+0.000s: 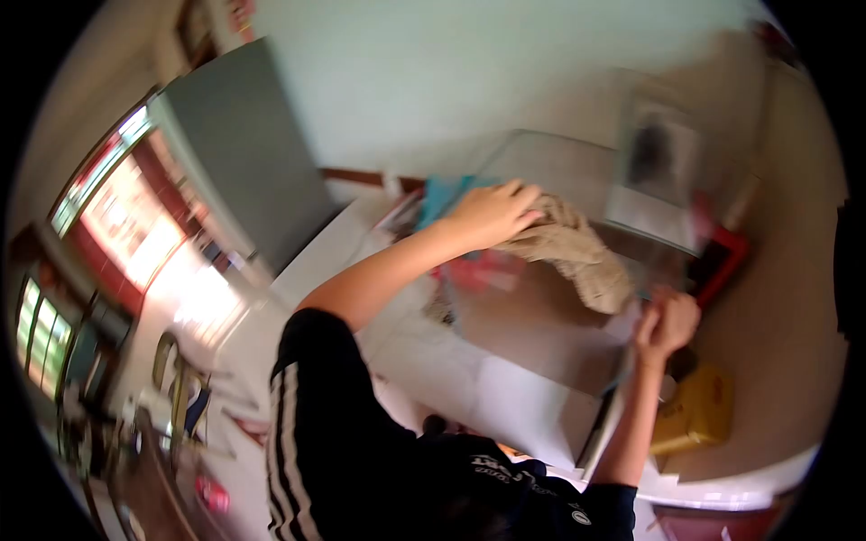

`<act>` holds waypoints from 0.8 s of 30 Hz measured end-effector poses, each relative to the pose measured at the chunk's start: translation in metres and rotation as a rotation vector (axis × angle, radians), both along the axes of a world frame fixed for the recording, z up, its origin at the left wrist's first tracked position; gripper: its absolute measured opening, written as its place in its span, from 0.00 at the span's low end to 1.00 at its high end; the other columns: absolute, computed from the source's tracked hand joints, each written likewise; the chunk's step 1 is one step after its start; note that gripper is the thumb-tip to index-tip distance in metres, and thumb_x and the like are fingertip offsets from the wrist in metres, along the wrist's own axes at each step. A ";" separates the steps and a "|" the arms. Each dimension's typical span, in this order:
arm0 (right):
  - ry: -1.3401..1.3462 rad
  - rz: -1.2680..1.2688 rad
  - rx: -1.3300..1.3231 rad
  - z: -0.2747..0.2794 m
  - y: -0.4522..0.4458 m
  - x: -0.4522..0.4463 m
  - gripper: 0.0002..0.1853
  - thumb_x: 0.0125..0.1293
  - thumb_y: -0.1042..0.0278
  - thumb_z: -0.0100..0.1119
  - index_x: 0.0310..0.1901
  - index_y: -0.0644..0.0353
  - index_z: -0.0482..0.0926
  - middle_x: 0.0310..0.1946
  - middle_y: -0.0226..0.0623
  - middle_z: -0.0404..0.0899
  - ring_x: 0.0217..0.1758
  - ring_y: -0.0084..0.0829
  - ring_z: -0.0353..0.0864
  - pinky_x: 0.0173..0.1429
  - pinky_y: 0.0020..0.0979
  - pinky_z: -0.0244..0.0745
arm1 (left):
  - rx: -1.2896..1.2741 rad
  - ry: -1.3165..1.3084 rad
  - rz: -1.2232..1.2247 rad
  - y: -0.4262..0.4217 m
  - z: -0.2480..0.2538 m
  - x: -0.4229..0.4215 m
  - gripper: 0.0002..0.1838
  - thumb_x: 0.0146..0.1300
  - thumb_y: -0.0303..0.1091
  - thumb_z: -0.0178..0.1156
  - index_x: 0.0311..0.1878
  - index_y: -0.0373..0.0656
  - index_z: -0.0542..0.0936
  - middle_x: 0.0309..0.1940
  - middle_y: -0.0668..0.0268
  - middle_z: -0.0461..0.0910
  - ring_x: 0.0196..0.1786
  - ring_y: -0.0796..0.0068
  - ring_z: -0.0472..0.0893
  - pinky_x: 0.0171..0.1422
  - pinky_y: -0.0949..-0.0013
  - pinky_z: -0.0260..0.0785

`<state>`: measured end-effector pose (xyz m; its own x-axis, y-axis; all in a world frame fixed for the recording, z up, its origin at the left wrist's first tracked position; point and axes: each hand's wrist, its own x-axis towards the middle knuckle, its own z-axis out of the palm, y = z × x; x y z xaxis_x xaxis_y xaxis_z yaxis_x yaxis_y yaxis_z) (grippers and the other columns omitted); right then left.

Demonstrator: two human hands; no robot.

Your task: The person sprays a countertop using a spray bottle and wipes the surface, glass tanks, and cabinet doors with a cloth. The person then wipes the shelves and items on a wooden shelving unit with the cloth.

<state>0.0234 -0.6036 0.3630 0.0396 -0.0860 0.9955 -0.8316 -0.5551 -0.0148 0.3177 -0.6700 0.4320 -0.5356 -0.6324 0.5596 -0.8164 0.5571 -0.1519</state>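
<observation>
My left hand [494,215] reaches over a glass-sided box and is closed on one end of a crumpled tan cloth [577,251]. The cloth trails down to the right across the box. My right hand [666,323] is curled into a fist by the right edge of the glass box [532,329]; what its fingers hold, if anything, is hidden and blurred. Behind the cloth, a framed picture [657,162] with a dark figure leans near the wall. A blue item [442,198] lies just behind my left wrist.
The box stands on a white tabletop [397,334]. A yellow container [696,410] is beside it on the right, below a red-framed object [722,263]. To the left stands a tall grey cabinet or fridge [248,149]; chairs [185,388] are at lower left.
</observation>
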 end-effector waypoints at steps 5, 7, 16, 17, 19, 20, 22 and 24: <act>-0.017 0.059 0.000 -0.009 -0.003 0.002 0.08 0.62 0.75 0.48 0.29 0.66 0.77 0.29 0.42 0.80 0.33 0.42 0.79 0.40 0.37 0.69 | -0.025 0.072 0.249 0.007 -0.002 0.039 0.16 0.65 0.47 0.53 0.41 0.43 0.71 0.30 0.55 0.79 0.32 0.51 0.80 0.31 0.54 0.72; -0.005 0.066 0.053 -0.008 0.004 0.002 0.10 0.64 0.74 0.47 0.30 0.69 0.78 0.30 0.45 0.80 0.34 0.42 0.80 0.43 0.37 0.70 | 0.024 0.110 0.312 -0.001 -0.002 0.037 0.16 0.63 0.46 0.54 0.41 0.42 0.73 0.29 0.54 0.80 0.32 0.51 0.81 0.32 0.54 0.72; 0.065 0.121 -0.018 -0.024 -0.020 -0.022 0.19 0.73 0.65 0.45 0.36 0.73 0.80 0.33 0.47 0.82 0.34 0.43 0.81 0.41 0.37 0.75 | -0.047 0.059 0.462 -0.045 -0.018 0.009 0.18 0.56 0.42 0.56 0.41 0.36 0.75 0.29 0.61 0.82 0.36 0.64 0.81 0.30 0.62 0.71; 0.069 0.125 -0.050 -0.026 -0.026 -0.028 0.18 0.73 0.65 0.45 0.37 0.72 0.81 0.33 0.45 0.83 0.33 0.42 0.81 0.40 0.36 0.75 | -0.009 0.076 0.489 -0.049 -0.016 0.004 0.19 0.56 0.42 0.56 0.43 0.35 0.75 0.31 0.62 0.82 0.38 0.64 0.81 0.31 0.62 0.71; 0.132 0.062 -0.061 -0.023 -0.030 -0.036 0.19 0.73 0.63 0.46 0.35 0.71 0.81 0.31 0.44 0.83 0.31 0.41 0.81 0.38 0.35 0.75 | 0.048 0.126 0.492 -0.063 -0.018 -0.002 0.25 0.53 0.45 0.60 0.46 0.33 0.74 0.33 0.61 0.82 0.40 0.65 0.81 0.35 0.62 0.71; 0.130 0.067 -0.076 -0.025 -0.034 -0.040 0.20 0.73 0.62 0.46 0.34 0.71 0.81 0.30 0.42 0.83 0.31 0.40 0.81 0.37 0.34 0.76 | 0.089 0.104 0.483 -0.063 -0.012 -0.006 0.28 0.50 0.47 0.62 0.48 0.34 0.74 0.34 0.61 0.82 0.42 0.65 0.80 0.37 0.62 0.71; 0.058 0.008 -0.196 -0.005 -0.030 -0.005 0.24 0.72 0.57 0.43 0.23 0.63 0.78 0.20 0.37 0.75 0.22 0.34 0.72 0.29 0.34 0.68 | 0.249 0.082 0.515 -0.078 -0.005 -0.014 0.29 0.50 0.50 0.63 0.51 0.41 0.75 0.40 0.64 0.81 0.44 0.67 0.79 0.42 0.61 0.71; 0.012 -0.003 -0.302 0.017 -0.018 0.041 0.28 0.72 0.49 0.43 0.18 0.57 0.76 0.15 0.32 0.71 0.16 0.30 0.66 0.23 0.33 0.61 | 0.310 0.094 0.476 -0.064 -0.020 -0.015 0.29 0.50 0.50 0.62 0.51 0.41 0.75 0.39 0.64 0.81 0.44 0.67 0.80 0.41 0.61 0.71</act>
<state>0.0645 -0.6218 0.3801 0.0520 0.2134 0.9756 -0.8326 -0.5302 0.1603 0.3030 -0.7342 0.4117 -0.1086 -0.9336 0.3415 -0.9902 0.1318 0.0454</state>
